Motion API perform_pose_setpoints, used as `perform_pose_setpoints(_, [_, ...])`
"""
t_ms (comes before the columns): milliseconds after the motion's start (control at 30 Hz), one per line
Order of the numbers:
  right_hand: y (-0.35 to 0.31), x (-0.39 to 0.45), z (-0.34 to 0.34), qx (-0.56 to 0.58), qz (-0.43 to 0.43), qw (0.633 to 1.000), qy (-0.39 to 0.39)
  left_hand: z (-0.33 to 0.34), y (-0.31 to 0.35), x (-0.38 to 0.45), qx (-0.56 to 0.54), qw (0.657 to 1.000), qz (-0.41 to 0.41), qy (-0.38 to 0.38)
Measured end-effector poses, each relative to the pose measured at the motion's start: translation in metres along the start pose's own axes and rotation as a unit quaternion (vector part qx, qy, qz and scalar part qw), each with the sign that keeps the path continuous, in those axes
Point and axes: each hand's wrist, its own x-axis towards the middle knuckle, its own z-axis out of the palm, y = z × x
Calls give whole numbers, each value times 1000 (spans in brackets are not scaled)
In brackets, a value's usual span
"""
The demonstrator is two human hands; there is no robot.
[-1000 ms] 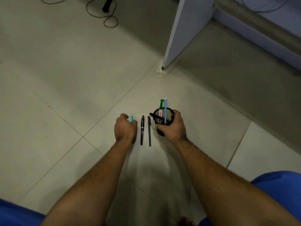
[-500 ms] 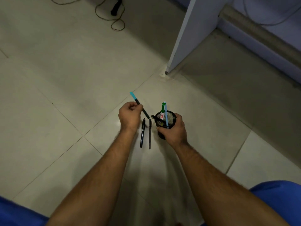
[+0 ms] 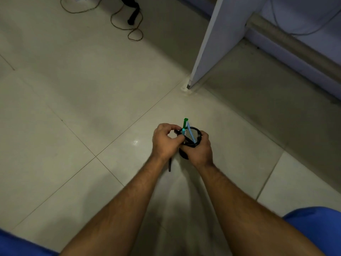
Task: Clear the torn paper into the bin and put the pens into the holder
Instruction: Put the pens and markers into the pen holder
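A black mesh pen holder [image 3: 196,132] stands on the tiled floor, gripped around its side by my right hand [image 3: 200,151]. Inside it stand a green marker [image 3: 184,123] and a light blue pen [image 3: 191,133]. My left hand [image 3: 165,142] is at the holder's rim, its fingers pinched on a teal-capped pen [image 3: 183,131] whose lower end is inside the holder. Only the tip of a black pen [image 3: 169,164] shows on the floor under my left wrist; the rest is hidden. No torn paper or bin is in view.
A white furniture panel [image 3: 217,43] stands on the floor behind the holder, with a grey pipe [image 3: 287,43] along the wall to its right. A loose cable with a black plug [image 3: 132,15] lies at the far top. Blue trouser knees fill both lower corners.
My left hand lifted the teal-capped pen off the floor and carried it right to the holder's rim. The right hand stayed on the holder. The camera view shifted slightly.
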Motion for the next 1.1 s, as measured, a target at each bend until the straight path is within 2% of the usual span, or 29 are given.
perform_pose_setpoints(100, [-1,-1,-3,-5,0,1000,4,-6,-4,3,-104,988,-73,84])
perform_pose_setpoints(133, [-1,-1,-4,-6,1,1000,5,-8,-12,4,-97,984,-108,103])
perform_pose_setpoints(200, [0,-2,-4,-9,1,1000,5,-11,-36,4,24,984,-163,72])
perform_pose_setpoints(300, [6,-7,-2,-27,2,1000,4,-8,-71,-10,235,953,-187,-38])
perform_pose_setpoints(400, [7,-10,-1,-36,-5,999,-4,-3,-83,-16,313,934,-157,-65])
perform_pose_setpoints(467, [6,-10,-1,-42,-14,999,-9,-3,-80,-12,324,929,-170,-57])
perform_pose_setpoints(533, [3,-11,0,-48,-15,999,-11,-8,-70,-6,278,939,-202,-31])
perform_pose_setpoints(633, [2,-9,1,-57,3,998,9,-12,-46,8,73,970,-228,47])
perform_pose_setpoints(700, [-2,-7,2,-54,16,998,21,-15,-27,18,-40,977,-195,76])
perform_pose_setpoints(767, [-5,-6,4,-50,24,998,26,-17,-9,24,-108,978,-156,84])
perform_pose_setpoints(867, [-7,-6,9,-44,36,998,28,-15,14,25,-149,980,-104,81])
perform_pose_setpoints(967, [-8,-5,12,-42,38,998,25,-10,23,19,-160,984,-74,41])
perform_pose_setpoints(1033, [-12,-5,14,-39,32,999,17,-4,16,12,-134,989,-68,-15])
perform_pose_setpoints(1100, [-13,-4,15,-33,29,999,19,-1,7,5,-84,994,-52,-39])
